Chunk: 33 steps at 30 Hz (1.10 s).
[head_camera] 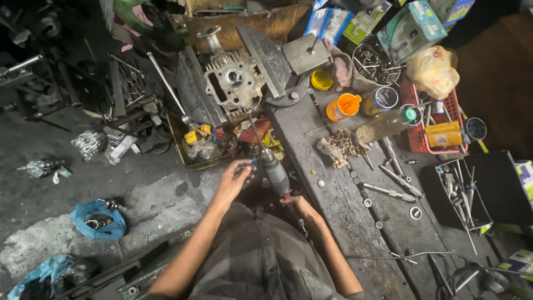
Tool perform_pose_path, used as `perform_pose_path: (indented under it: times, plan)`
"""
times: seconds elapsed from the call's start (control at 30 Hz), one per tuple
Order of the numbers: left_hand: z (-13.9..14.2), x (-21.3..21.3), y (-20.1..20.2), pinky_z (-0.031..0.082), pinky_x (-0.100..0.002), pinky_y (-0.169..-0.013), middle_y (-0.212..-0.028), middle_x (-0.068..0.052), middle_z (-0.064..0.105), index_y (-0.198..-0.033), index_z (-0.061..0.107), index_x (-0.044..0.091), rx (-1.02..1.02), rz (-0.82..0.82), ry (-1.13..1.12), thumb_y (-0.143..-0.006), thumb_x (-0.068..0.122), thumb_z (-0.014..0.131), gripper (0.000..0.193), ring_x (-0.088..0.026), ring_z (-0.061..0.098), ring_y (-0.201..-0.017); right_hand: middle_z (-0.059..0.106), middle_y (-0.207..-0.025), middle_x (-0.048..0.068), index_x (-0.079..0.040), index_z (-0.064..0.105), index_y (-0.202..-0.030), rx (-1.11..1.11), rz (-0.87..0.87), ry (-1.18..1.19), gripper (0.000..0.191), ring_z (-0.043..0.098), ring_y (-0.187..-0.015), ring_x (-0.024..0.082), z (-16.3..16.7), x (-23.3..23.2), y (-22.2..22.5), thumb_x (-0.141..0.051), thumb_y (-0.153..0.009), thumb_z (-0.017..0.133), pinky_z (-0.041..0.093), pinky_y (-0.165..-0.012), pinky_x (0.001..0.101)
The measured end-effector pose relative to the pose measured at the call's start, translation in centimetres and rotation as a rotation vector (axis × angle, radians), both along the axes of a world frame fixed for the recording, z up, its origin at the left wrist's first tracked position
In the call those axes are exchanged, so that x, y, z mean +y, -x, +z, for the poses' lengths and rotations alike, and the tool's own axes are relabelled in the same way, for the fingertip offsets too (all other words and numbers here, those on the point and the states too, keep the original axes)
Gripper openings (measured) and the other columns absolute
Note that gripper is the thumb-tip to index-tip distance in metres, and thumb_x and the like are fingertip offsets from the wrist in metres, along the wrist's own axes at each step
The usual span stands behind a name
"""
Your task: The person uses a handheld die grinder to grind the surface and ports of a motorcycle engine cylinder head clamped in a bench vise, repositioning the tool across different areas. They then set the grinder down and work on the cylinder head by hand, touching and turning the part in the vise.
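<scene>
Both hands, left hand (236,173) and right hand (298,204), crowd the workbench (338,211) edge.

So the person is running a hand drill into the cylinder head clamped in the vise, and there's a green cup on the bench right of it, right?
Not quite: the cup is orange, not green. The head view shows it on the bench, right of the vise holding the cylinder head, with the drill aimed at it.

Grey drill (276,175) with a red band; silver-grey cylinder head (233,82); orange cup (344,105); yellow lid (321,80); red basket (420,139); blue plastic bag (100,221) on the grey floor (111,183); green-capped bottle (386,124); dark, stained surface (344,211)
</scene>
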<state>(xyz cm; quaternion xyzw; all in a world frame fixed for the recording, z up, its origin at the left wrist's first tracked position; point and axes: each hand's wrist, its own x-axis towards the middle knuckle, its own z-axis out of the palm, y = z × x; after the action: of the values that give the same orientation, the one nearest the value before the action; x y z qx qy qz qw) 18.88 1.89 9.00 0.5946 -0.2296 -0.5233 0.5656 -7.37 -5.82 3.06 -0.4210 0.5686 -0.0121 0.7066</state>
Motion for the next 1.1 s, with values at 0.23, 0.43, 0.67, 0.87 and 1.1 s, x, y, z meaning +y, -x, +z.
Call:
perform_pose_path:
  times: [0.23,0.43,0.67,0.87,1.1]
  plan:
    - [0.1,-1.2,-1.1,0.054,-0.027,-0.078,-0.109,-0.003,0.076,-0.125,0.065,0.009,-0.052,-0.112,-0.026,-0.101,0.022,0.061,0.027,-0.011,0.069,-0.091,0.059,-0.072,-0.002,-0.010,0.071,-0.092,0.041,0.004,-0.027,0.024,0.052,-0.062,0.012,-0.8,0.4,0.4,-0.027,-0.076,0.074,0.038,-0.061,0.0298]
    - [-1.2,-2.3,-1.4,0.054,-0.026,-0.077,-0.108,-0.003,0.077,-0.123,0.065,0.009,-0.029,-0.160,-0.049,-0.101,0.023,0.061,0.026,-0.010,0.069,-0.090,0.056,-0.076,-0.003,-0.010,0.068,-0.100,-0.004,0.033,-0.061,0.028,0.048,-0.067,0.011,-2.2,0.9,1.2,-0.026,-0.078,0.073,0.035,-0.063,0.0298]
    - [-2.3,-3.4,-1.4,0.054,-0.026,-0.076,-0.106,-0.004,0.074,-0.122,0.068,0.007,0.053,-0.137,-0.027,-0.100,0.020,0.066,0.025,-0.011,0.069,-0.089,0.056,-0.080,-0.001,-0.007,0.069,-0.107,0.005,-0.094,-0.091,0.037,0.048,-0.073,0.015,-2.1,1.6,1.8,-0.020,-0.074,0.077,0.034,-0.065,0.0314]
    - [-1.0,-4.1,-0.7,0.053,-0.028,-0.087,-0.107,-0.005,0.074,-0.121,0.071,0.006,-0.180,-0.127,0.003,-0.102,0.023,0.064,0.027,-0.012,0.068,-0.099,0.055,-0.077,0.005,-0.004,0.067,-0.108,0.100,-0.120,-0.116,0.038,0.050,-0.065,0.019,0.5,2.4,2.1,-0.017,-0.074,0.076,0.038,-0.057,0.0356]
    - [-0.1,-5.1,0.3,0.053,-0.027,-0.094,-0.115,-0.004,0.076,-0.129,0.066,0.006,-0.133,-0.071,0.143,-0.105,0.024,0.055,0.032,-0.011,0.070,-0.106,0.063,-0.086,0.004,-0.005,0.065,-0.110,0.041,-0.183,-0.121,0.039,0.061,-0.074,0.016,1.3,3.2,2.7,-0.015,-0.073,0.075,0.048,-0.063,0.0313]
